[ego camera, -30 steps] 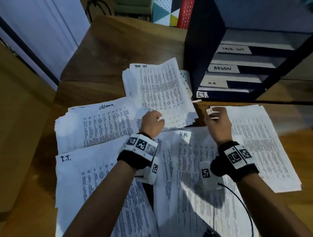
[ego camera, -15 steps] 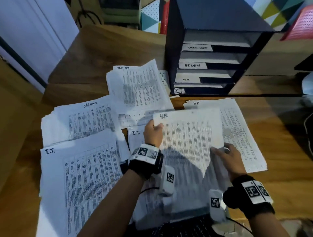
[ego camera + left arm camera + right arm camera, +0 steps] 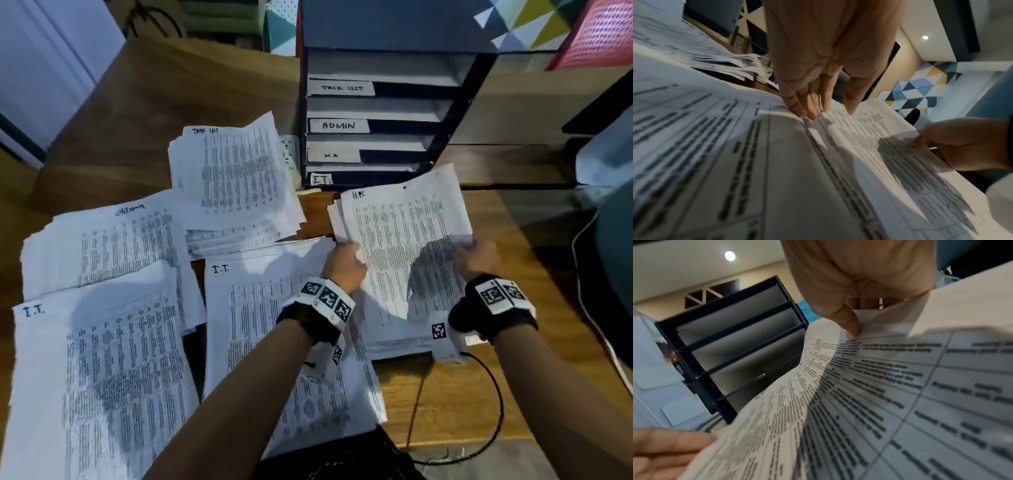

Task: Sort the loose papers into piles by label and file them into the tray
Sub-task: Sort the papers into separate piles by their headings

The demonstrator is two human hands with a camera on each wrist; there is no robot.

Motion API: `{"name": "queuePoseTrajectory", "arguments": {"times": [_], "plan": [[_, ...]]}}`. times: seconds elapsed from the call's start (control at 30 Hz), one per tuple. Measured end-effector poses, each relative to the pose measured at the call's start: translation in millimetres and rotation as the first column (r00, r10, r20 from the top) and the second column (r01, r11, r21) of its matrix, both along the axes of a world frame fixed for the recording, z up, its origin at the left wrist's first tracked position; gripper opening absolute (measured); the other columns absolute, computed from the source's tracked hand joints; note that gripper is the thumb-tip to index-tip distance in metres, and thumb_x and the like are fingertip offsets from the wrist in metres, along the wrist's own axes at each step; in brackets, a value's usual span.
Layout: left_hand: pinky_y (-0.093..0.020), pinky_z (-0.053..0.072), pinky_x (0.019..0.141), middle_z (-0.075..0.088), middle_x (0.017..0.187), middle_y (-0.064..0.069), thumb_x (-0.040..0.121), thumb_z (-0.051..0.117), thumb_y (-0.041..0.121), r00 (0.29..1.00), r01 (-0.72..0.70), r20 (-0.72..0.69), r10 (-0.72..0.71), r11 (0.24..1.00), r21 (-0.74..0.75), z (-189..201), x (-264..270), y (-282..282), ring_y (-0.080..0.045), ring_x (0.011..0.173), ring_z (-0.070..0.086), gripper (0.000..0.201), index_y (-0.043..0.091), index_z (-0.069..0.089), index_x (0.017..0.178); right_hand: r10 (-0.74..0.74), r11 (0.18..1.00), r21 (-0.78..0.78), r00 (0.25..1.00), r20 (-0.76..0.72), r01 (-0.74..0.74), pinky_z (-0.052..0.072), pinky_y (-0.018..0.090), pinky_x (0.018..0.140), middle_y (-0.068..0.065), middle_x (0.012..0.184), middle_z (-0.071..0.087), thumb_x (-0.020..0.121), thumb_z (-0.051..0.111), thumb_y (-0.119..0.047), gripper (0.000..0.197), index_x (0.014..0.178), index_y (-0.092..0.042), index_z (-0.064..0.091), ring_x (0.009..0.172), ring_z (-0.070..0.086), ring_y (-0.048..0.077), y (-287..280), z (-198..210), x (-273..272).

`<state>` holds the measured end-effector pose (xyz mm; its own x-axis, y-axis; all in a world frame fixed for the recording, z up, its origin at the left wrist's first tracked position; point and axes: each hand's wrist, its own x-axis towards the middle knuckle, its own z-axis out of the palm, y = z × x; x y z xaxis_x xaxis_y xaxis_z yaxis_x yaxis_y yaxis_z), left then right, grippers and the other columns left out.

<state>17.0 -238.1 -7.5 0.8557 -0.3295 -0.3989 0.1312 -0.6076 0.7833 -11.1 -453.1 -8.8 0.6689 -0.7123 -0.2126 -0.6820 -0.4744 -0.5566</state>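
Note:
A stack of printed sheets marked H.R (image 3: pixel 404 240) is lifted off the desk, just in front of the black shelf tray (image 3: pixel 455 113). My left hand (image 3: pixel 344 262) grips its left edge, thumb on top and fingers under (image 3: pixel 824 104). My right hand (image 3: pixel 474 255) pinches the right edge (image 3: pixel 854 327). The tray's slots carry labels TASK LIST (image 3: pixel 340 88), ADMIN (image 3: pixel 339 125), H.R (image 3: pixel 332 155) and I.T. (image 3: pixel 321 179). On the desk lie piles marked Task List (image 3: pixel 236 178), Admin (image 3: pixel 102 243) and two marked I.T. (image 3: pixel 92 377) (image 3: pixel 274 342).
More sheets (image 3: pixel 394 337) lie on the wooden desk (image 3: pixel 445 394) under the lifted stack. A black cable (image 3: pixel 493 404) loops on the desk near my right wrist. A dark rounded object (image 3: pixel 616 260) sits at the right edge. White doors (image 3: pixel 41 68) stand far left.
Both hands moved right with the H.R sheets and now hold the stack by its two sides, raised off the desk in front of the tray. The view shifted right.

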Motion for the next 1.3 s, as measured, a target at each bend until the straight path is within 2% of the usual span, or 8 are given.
{"name": "queuePoseTrajectory", "arguments": {"times": [0.2,0.37,0.47,0.67,0.83,0.97,1.1,1.3], "plan": [[-0.035,0.029,0.107,0.041,0.137,-0.01,0.091,0.046,0.009,0.976,0.046,0.198,-0.092,0.973,0.225,-7.8,-4.2,1.3,-0.027,0.128,0.036,0.031,0.002,0.054,0.12,0.119,0.992,-0.01,0.956,-0.269,-0.127,0.029,0.042,0.103,0.021,0.142,0.033,0.091,0.048,-0.015,0.05,0.137,-0.004,0.031,0.128,0.034,0.038,7.2,-15.4,5.6],[-0.033,0.037,0.104,0.05,0.127,-0.013,0.089,0.05,0.006,0.973,-0.023,0.232,0.005,0.997,0.078,-4.8,3.1,27.7,-0.026,0.12,0.047,0.03,0.001,0.058,0.117,0.057,0.995,-0.065,0.977,-0.204,-0.072,0.024,0.049,0.105,0.016,0.145,0.024,0.087,0.055,-0.011,0.063,0.141,-0.009,0.022,0.132,0.023,0.035,34.4,-6.3,-2.2],[-0.03,0.041,0.098,0.051,0.124,-0.012,0.091,0.051,0.006,0.959,-0.119,0.27,0.089,0.988,0.095,0.4,10.9,62.7,-0.026,0.114,0.052,0.027,0.003,0.059,0.117,0.261,0.956,-0.108,0.96,-0.106,-0.272,0.025,0.052,0.105,0.017,0.143,0.029,0.085,0.058,-0.009,0.059,0.138,-0.01,0.032,0.131,0.027,0.035,69.3,8.9,-6.0],[-0.043,0.04,0.102,0.048,0.128,-0.018,0.086,0.055,0.011,0.948,-0.226,0.301,0.103,0.883,0.411,-4.2,27.1,158.2,-0.034,0.123,0.044,0.034,0.005,0.058,0.119,0.655,0.754,-0.008,0.752,0.072,-0.657,0.037,0.046,0.102,0.014,0.133,0.039,0.087,0.052,-0.009,0.037,0.125,-0.009,0.05,0.12,0.042,0.031,171.0,20.0,-5.2],[-0.05,0.036,0.101,0.03,0.14,-0.016,0.072,0.071,0.05,0.992,-0.096,0.121,0.02,0.745,0.66,-5.0,11.9,199.8,-0.033,0.132,0.027,0.086,0.011,0.033,0.138,0.826,0.556,-0.066,0.56,-0.069,-0.829,0.035,0.037,0.1,0.007,0.136,0.037,0.091,0.048,-0.017,0.031,0.121,-0.013,0.051,0.126,0.036,0.027,234.6,7.4,-7.1],[-0.048,0.037,0.1,0.026,0.141,-0.016,0.067,0.076,0.048,0.99,-0.07,0.138,-0.021,0.778,0.624,-12.5,1.5,204.2,-0.033,0.13,0.03,0.092,0.008,0.03,0.136,0.889,0.402,-0.199,0.433,-0.15,-0.894,0.036,0.038,0.09,0.01,0.126,0.046,0.086,0.049,-0.018,0.031,0.115,-0.01,0.056,0.115,0.045,0.03,269.0,-4.7,-10.0],[-0.041,0.042,0.093,0.038,0.131,-0.017,0.08,0.066,0.015,0.946,-0.174,0.325,-0.005,0.836,0.521,-14.5,-4.4,204.5,-0.034,0.117,0.045,0.055,0.003,0.039,0.126,0.889,0.371,-0.296,0.429,-0.161,-0.88,0.045,0.03,0.058,0.012,0.081,0.063,0.068,0.044,-0.019,0.027,0.077,-0.007,0.067,0.068,0.061,0.029,285.3,-16.7,-11.5],[-0.026,0.049,0.073,0.063,0.084,-0.001,0.082,0.063,0.003,0.95,-0.229,0.187,0.251,0.965,-0.128,-14.7,-8.6,220.7,-0.011,0.077,0.061,0.009,0.01,0.062,0.088,0.88,0.43,-0.386,0.475,-0.023,-0.816,0.052,0.046,0.073,0.019,0.114,0.062,0.067,0.061,-0.011,0.052,0.118,-0.004,0.052,0.099,0.063,0.033,274.5,-14.3,-6.2]]}}
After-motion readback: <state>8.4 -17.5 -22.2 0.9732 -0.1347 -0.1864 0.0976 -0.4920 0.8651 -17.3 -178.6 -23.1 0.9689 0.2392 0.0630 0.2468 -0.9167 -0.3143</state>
